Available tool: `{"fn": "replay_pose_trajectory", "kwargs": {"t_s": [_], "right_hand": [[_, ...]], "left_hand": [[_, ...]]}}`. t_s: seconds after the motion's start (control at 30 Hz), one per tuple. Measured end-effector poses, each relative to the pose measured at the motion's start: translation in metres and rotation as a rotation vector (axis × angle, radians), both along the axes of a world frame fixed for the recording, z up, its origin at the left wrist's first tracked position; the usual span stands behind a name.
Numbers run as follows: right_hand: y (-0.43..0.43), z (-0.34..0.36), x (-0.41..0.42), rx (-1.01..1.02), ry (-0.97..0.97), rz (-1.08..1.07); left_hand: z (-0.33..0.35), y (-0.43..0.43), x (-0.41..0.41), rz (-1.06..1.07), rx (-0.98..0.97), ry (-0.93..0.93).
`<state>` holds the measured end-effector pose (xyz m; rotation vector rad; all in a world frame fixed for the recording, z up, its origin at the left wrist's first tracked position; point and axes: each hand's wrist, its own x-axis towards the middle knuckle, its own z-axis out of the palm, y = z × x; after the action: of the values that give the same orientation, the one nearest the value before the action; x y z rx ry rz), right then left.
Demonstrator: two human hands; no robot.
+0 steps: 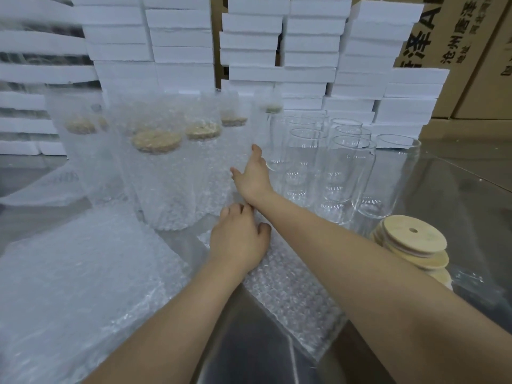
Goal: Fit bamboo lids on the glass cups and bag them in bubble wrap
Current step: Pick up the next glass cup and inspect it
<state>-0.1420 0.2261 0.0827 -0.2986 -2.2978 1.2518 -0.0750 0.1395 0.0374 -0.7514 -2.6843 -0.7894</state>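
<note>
Centrally, right hand (253, 174) splayed touching bagged cups (166, 187), left hand (238, 239) loose on bubble wrap (291, 295)

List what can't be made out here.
Head view:
- Right hand: fingertips lost in the blurred wrap of the bagged cups; grip or touch unclear.
- Left hand: on the flat bubble bag, fingertips by the right forearm; pinch unclear.
- Bamboo lids: lower stack hidden by the right forearm; no count.
- Carton print: cut by the top edge.
</note>
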Motion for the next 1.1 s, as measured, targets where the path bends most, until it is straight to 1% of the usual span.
{"fn": "replay_pose_trajectory", "kwargs": {"t_s": [0.1, 0.33, 0.4, 0.5, 0.6, 0.67, 0.73, 0.8, 0.9, 0.93, 1.03, 1.1], "right_hand": [[-0.001, 0.001, 0.025, 0.002, -0.017, 0.025], [0.006, -0.018, 0.113, 0.166, -0.024, 0.096], [0.014, -0.025, 0.132, 0.240, -0.041, 0.103], [0.023, -0.033, 0.147, 0.344, -0.083, 0.153], [0.026, -0.033, 0.147, 0.349, -0.056, 0.182], [0.026, -0.033, 0.146, 0.367, -0.042, 0.176], [0.027, -0.034, 0.146, 0.312, 0.029, 0.133], [0.025, -0.034, 0.148, 0.225, 0.146, 0.087], [0.023, -0.031, 0.149, 0.128, 0.259, 0.011], [0.024, -0.029, 0.149, 0.117, 0.287, -0.018], [0.027, -0.025, 0.152, 0.114, 0.353, -0.060], [0.028, -0.024, 0.154, 0.133, 0.360, -0.081]], "left_hand": [[0.003, -0.001, 0.001, 0.002, -0.029, -0.022], [0.011, -0.004, 0.008, 0.007, -0.086, -0.074], [0.012, -0.004, 0.008, 0.008, -0.059, -0.087], [0.011, -0.006, 0.008, 0.006, 0.049, -0.107], [0.010, -0.012, 0.008, 0.022, 0.108, -0.071], [0.009, -0.017, 0.009, 0.022, 0.103, -0.056], [0.008, -0.018, 0.009, -0.018, 0.072, -0.047], [0.009, -0.019, 0.009, -0.021, 0.050, -0.004], [0.014, -0.023, 0.011, 0.117, 0.045, 0.128], [0.015, -0.025, 0.011, 0.158, 0.042, 0.163], [0.017, -0.032, 0.010, 0.245, -0.057, 0.298], [0.021, -0.033, 0.010, 0.214, -0.038, 0.373]]}}
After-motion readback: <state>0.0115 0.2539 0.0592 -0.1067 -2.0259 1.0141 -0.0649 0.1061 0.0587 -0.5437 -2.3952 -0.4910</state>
